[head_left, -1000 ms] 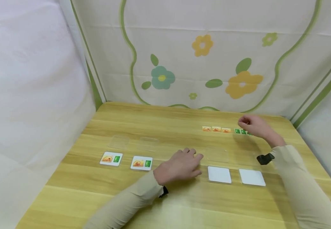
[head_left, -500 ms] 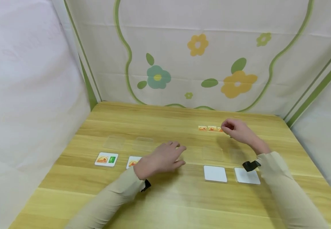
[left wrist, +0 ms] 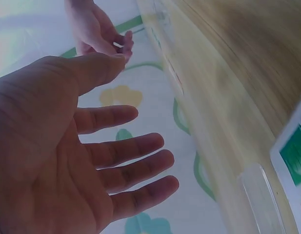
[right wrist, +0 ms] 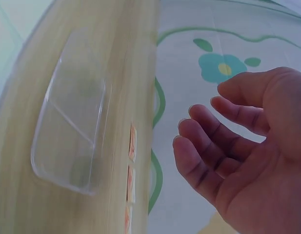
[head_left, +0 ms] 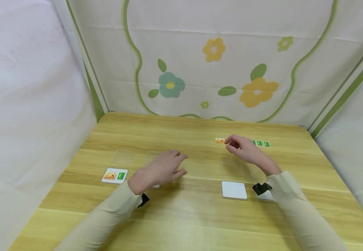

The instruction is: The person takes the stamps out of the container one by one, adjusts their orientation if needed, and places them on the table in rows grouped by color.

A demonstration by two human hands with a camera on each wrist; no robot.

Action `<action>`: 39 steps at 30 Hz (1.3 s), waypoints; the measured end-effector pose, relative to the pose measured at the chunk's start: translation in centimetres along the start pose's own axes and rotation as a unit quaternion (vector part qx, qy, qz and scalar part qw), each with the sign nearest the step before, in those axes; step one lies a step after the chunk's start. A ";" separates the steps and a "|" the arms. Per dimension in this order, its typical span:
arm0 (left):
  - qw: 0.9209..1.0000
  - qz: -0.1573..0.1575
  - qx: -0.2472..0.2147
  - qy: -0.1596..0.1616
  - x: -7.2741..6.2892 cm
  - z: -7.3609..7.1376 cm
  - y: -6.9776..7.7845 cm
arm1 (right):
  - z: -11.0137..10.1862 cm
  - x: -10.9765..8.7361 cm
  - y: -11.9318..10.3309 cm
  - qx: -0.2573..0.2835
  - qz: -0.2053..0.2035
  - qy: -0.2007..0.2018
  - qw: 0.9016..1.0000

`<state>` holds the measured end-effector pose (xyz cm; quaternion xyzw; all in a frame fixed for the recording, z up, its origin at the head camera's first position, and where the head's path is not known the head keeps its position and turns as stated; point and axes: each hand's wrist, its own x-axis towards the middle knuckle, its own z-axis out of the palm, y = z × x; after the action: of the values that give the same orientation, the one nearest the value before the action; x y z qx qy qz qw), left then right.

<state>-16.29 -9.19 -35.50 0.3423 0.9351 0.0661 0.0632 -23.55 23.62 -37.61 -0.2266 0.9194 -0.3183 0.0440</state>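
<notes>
My left hand [head_left: 159, 170], fingers spread and empty, hovers over a white card that it mostly hides. To its left lies another white card [head_left: 114, 175] bearing an orange picture and a green one. My right hand [head_left: 244, 150] hangs above the back row of small stickers, its fingers loosely bent with nothing between them. It covers part of the orange stickers [head_left: 220, 140]; in the right wrist view these orange stickers [right wrist: 132, 141] lie on the table, apart from the fingers. Green stickers [head_left: 259, 143] continue the row to the right.
A blank white card [head_left: 234, 190] lies at the right front; a second blank card [head_left: 265, 196] is partly behind the right wrist. Thin transparent plates lie behind the cards, such as a clear plate [head_left: 123, 157] at left. A flowered cloth [head_left: 200, 69] stands behind the wooden table [head_left: 194, 223].
Both hands have moved left in the head view. The right hand has gone from over the green stickers to over the orange ones. The camera view has shifted slightly.
</notes>
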 end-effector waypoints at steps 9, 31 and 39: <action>0.999 -0.012 -0.023 0.041 -2.8 -0.4 -2.7 | 2.5 -0.2 -5.1 0.018 -0.040 -0.017 0.999; 0.991 -0.108 -0.078 -0.013 -7.8 0.5 -7.0 | 8.9 3.0 -12.1 0.032 -0.073 -0.066 0.995; 0.986 -0.135 -0.101 -0.015 -8.8 1.5 -7.4 | 11.0 3.8 -13.7 0.019 -0.098 -0.087 0.991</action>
<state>-14.06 -20.39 -37.61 0.2053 0.9603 0.1457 0.1199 -19.14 6.14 -37.82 -0.3413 0.8795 -0.3174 0.0965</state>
